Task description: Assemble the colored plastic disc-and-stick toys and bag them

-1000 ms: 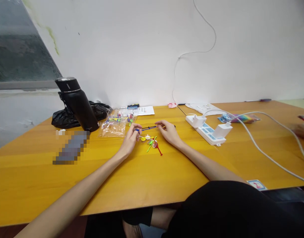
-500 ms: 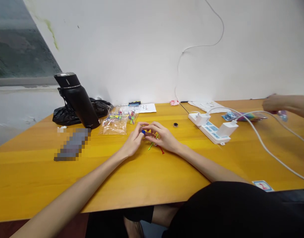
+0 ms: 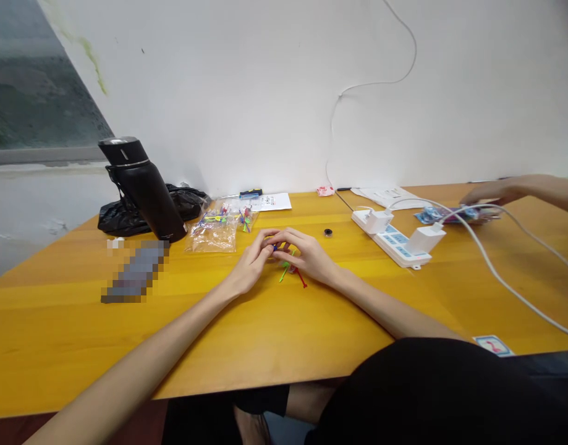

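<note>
My left hand (image 3: pixel 252 266) and my right hand (image 3: pixel 310 254) meet over the middle of the table, with fingertips touching. Between them a small blue plastic piece (image 3: pixel 275 247) is pinched, mostly covered by the fingers. Under my right hand a thin green plastic stick (image 3: pixel 283 274) and a red plastic stick (image 3: pixel 303 280) poke out, their tips widened. Whether these sticks join the blue piece cannot be made out. Beyond my left hand lies a clear plastic bag (image 3: pixel 214 238) with several small coloured plastic pieces in and around it.
A black flask (image 3: pixel 144 191) stands left, behind a pixelated flat dark object (image 3: pixel 138 272). To the right are a white power strip (image 3: pixel 395 242) with plugs and cables, and a small dark round item (image 3: pixel 328 233). Another person's hand (image 3: pixel 492 190) rests on colourful packets (image 3: pixel 434 215).
My fingers have closed further over the blue piece, hiding more of it. At the right, the other person's hand has moved left onto the colourful packets.
</note>
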